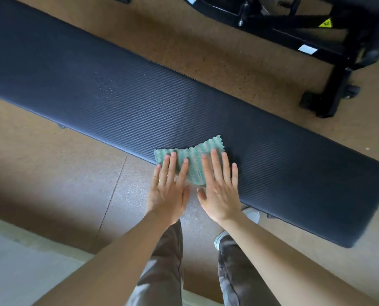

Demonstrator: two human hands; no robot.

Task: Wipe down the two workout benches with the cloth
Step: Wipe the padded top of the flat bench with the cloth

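A long dark ribbed bench pad [140,96] runs from the upper left to the lower right of the view. A green and white striped cloth [194,155] lies flat on its near edge. My left hand [168,186] presses on the cloth's left part with straight fingers. My right hand [219,184] presses on its right part, fingers spread flat. Both hands lie side by side, thumbs almost touching. A second bench's black frame [330,45] stands at the upper right.
Brown speckled flooring [206,51] lies between the two benches. A black foot with a wheel [330,100] of the far frame stands close to the pad's far edge. My legs and white shoes [251,214] are just below the pad. A pale mat [18,261] lies at the lower left.
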